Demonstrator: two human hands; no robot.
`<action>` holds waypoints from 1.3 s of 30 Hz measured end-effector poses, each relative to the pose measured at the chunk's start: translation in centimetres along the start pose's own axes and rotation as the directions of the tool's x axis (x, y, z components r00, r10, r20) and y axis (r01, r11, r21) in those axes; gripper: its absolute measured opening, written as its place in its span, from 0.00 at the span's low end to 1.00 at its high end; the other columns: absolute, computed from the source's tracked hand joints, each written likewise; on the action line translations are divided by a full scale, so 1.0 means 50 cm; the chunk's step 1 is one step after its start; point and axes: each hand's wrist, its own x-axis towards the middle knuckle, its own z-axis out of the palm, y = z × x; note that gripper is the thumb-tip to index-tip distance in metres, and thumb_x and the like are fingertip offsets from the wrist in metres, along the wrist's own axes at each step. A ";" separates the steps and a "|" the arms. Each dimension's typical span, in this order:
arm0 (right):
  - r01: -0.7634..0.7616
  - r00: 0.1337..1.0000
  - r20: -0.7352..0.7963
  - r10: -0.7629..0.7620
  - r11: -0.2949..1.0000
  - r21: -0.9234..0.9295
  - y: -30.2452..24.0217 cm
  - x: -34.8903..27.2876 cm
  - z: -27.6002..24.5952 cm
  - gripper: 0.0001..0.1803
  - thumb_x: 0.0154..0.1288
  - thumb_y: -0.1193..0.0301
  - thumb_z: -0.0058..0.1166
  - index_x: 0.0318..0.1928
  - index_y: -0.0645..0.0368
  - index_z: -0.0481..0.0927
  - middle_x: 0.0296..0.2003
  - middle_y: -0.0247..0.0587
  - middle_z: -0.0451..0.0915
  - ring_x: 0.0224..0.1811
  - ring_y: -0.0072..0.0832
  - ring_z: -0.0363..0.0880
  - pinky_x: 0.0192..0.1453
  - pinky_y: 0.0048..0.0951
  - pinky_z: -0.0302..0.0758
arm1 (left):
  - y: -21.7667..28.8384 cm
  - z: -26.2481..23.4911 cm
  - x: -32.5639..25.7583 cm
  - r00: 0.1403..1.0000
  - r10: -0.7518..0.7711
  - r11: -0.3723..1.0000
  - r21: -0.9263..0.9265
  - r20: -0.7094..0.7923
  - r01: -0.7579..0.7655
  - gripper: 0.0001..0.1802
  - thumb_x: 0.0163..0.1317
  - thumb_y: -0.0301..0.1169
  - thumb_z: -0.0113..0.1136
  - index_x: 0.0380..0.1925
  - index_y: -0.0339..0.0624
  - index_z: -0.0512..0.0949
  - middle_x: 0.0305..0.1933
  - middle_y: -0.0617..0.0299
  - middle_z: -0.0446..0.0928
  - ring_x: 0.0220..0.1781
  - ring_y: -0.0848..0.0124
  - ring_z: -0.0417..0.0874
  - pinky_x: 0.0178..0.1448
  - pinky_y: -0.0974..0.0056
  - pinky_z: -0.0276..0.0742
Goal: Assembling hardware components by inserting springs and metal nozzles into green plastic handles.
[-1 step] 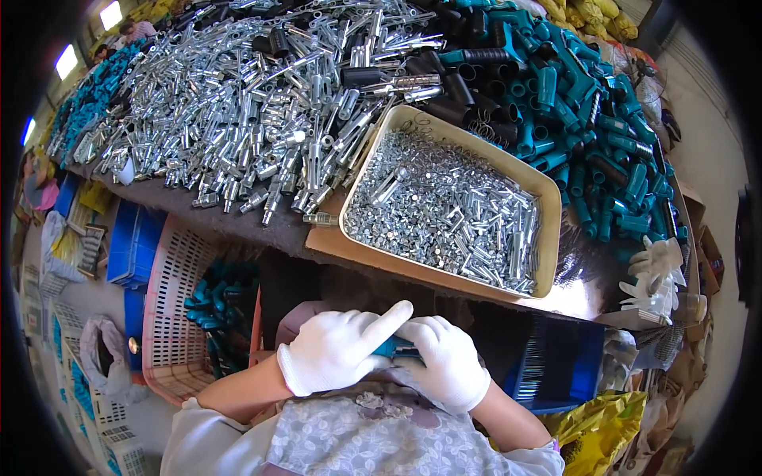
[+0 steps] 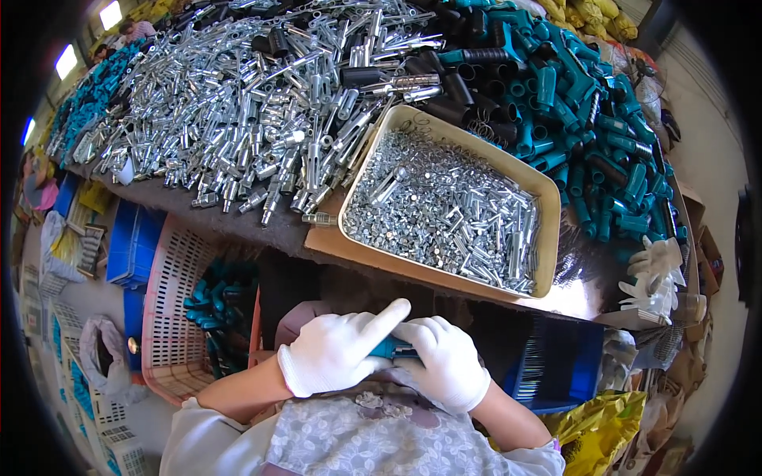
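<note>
Lower centre of frame: my gloved left hand (image 2: 327, 353) and right hand (image 2: 446, 363), together, are clamped on a teal part (image 2: 385, 347).

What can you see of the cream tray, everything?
The cream tray is roughly rectangular, round-cornered, rimmed and plastic-looking. It lies askew, open side up, a brown board showing beneath its near side. Small silvery metal pieces cover most of its floor; wire coils lie at its far-left corner. Teal parts lie to its right. Neither the left hand nor the right hand touches it.
</note>
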 end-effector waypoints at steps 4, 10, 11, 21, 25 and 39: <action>0.218 0.966 -0.098 -0.239 0.958 -0.187 0.013 0.013 0.002 0.27 0.44 0.69 0.67 0.49 0.57 0.78 0.41 0.41 0.79 0.42 0.39 0.78 0.48 0.39 0.76 | 0.002 -0.005 0.003 0.996 -0.086 0.990 -0.110 0.006 0.086 0.45 0.50 0.37 0.73 0.69 0.43 0.64 0.40 0.50 0.82 0.37 0.53 0.86 0.38 0.56 0.81; 0.275 0.946 -0.196 -0.258 0.959 0.065 0.062 0.106 -0.089 0.10 0.49 0.73 0.66 0.35 0.55 0.82 0.36 0.41 0.80 0.41 0.42 0.79 0.47 0.40 0.75 | -0.006 -0.001 0.004 0.983 -0.124 0.974 -0.205 -0.136 0.094 0.40 0.49 0.31 0.74 0.64 0.45 0.69 0.42 0.52 0.82 0.40 0.51 0.84 0.43 0.55 0.80; 0.176 0.924 -0.313 -0.219 0.971 -0.159 0.064 0.134 -0.100 0.07 0.52 0.76 0.64 0.34 0.57 0.83 0.34 0.41 0.80 0.41 0.42 0.79 0.47 0.39 0.75 | -0.004 -0.004 0.005 0.984 -0.088 0.986 -0.157 -0.155 0.063 0.39 0.49 0.30 0.73 0.64 0.45 0.70 0.41 0.52 0.82 0.39 0.52 0.84 0.43 0.56 0.80; -0.061 0.863 -0.501 -0.058 0.974 -0.218 0.113 0.185 -0.081 0.02 0.56 0.75 0.61 0.30 0.57 0.81 0.30 0.42 0.79 0.36 0.44 0.77 0.43 0.40 0.74 | -0.008 -0.006 0.002 0.977 -0.074 0.983 -0.181 -0.200 0.038 0.26 0.47 0.26 0.74 0.49 0.43 0.78 0.47 0.54 0.81 0.44 0.53 0.83 0.47 0.58 0.80; -0.005 0.770 -0.611 0.184 0.960 0.282 0.069 0.131 -0.080 0.08 0.54 0.82 0.59 0.36 0.62 0.83 0.34 0.44 0.82 0.37 0.37 0.80 0.45 0.31 0.76 | -0.015 -0.002 -0.003 0.907 -0.411 0.765 -0.577 -0.096 0.286 0.25 0.54 0.24 0.71 0.54 0.39 0.77 0.48 0.55 0.83 0.44 0.66 0.86 0.49 0.63 0.80; 0.212 0.775 -0.453 0.441 0.493 0.844 -0.001 0.066 0.088 0.10 0.59 0.84 0.60 0.41 0.63 0.74 0.39 0.38 0.74 0.32 0.21 0.76 0.32 0.23 0.77 | 0.015 0.028 0.025 0.843 -0.509 0.060 -0.970 0.173 0.236 0.26 0.66 0.27 0.61 0.62 0.28 0.70 0.53 0.57 0.79 0.50 0.71 0.80 0.59 0.66 0.74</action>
